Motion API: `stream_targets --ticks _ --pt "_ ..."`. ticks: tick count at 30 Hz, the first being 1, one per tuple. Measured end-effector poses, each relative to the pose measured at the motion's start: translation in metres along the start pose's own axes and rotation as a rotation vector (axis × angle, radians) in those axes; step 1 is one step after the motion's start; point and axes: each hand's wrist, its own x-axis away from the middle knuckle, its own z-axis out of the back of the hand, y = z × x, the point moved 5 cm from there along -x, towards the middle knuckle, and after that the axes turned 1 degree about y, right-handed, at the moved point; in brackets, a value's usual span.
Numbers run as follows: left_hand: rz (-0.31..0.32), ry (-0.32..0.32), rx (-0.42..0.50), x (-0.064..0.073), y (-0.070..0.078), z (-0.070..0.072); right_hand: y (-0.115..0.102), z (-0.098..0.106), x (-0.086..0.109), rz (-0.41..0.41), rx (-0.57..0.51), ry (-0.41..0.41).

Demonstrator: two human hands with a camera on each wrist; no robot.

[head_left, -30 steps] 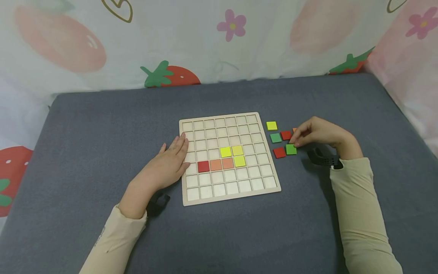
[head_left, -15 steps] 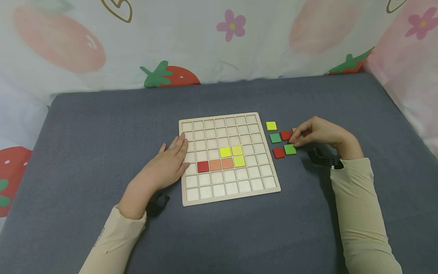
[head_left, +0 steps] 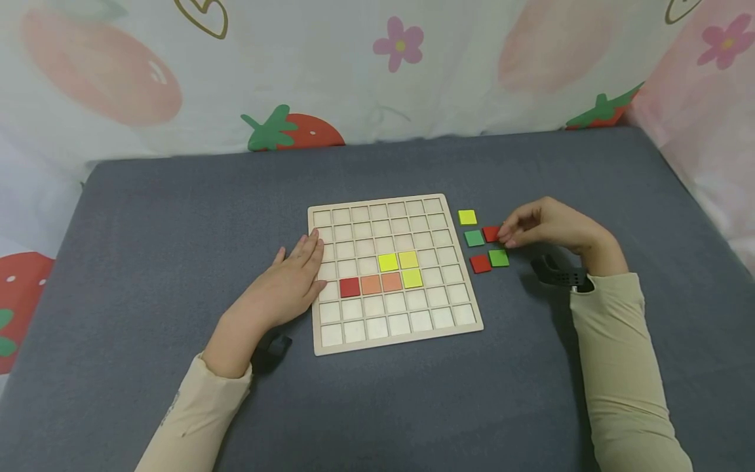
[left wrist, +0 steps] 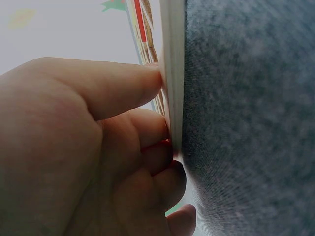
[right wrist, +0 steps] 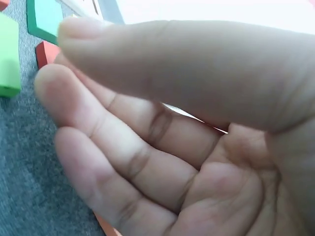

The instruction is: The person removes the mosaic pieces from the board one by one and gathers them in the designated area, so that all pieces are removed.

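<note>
A pale wooden grid board (head_left: pixel 377 340) lies on the dark grey table. Several tiles sit in its squares: a red tile (head_left: pixel 349 287), two salmon tiles (head_left: pixel 371 284) and three yellow ones (head_left: pixel 387 263). My left hand (head_left: pixel 286 282) rests with extended fingers on the board's left edge; the left wrist view shows thumb and fingertips along its side (left wrist: pixel 172 73). My right hand (head_left: pixel 545 229) hovers over the loose tiles, fingertips at a red tile (head_left: pixel 490 234), thumb above bent fingers. No tile shows between them. An orange tile (right wrist: pixel 106 225) lies partly hidden below this hand.
Right of the board lie a loose yellow tile (head_left: pixel 467 217), a dark green tile (head_left: pixel 474 238), a bright green tile (head_left: pixel 499 257) and another red tile (head_left: pixel 480 263). A printed curtain (head_left: pixel 377 85) hangs behind the table.
My right hand has shifted slightly up and left, to the red tile, and now covers the orange tile that peeked out behind it. My left hand stays on the board.
</note>
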Motion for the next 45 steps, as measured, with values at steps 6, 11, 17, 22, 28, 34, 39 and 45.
stream_targets --ticks 6,11,17,22,28,34,39,45 --pt "0.002 0.002 -0.003 0.000 0.000 0.000 0.000 -0.001 -0.002 -0.021 -0.021 0.043" --pt "0.003 0.000 -0.002 0.000 0.000 0.000 -0.004 -0.004 -0.003 -0.012 -0.034 0.043" --pt "0.002 -0.004 0.001 0.000 0.000 0.000 -0.012 -0.010 -0.006 0.032 -0.070 0.013" --pt "0.006 -0.009 0.004 0.000 0.000 0.000 -0.017 -0.015 -0.009 0.049 -0.078 0.004" --pt "0.011 -0.009 0.009 0.000 -0.001 -0.001 -0.023 -0.023 -0.014 0.085 -0.109 -0.003" --pt "0.010 -0.006 0.007 0.001 -0.001 0.001 -0.037 -0.032 -0.018 0.128 -0.164 0.005" --pt "0.010 -0.014 0.005 0.001 -0.001 0.001 -0.045 -0.042 -0.023 0.151 -0.202 0.016" --pt "0.010 -0.023 0.005 0.000 -0.001 0.000 -0.056 -0.056 -0.029 0.194 -0.202 0.004"
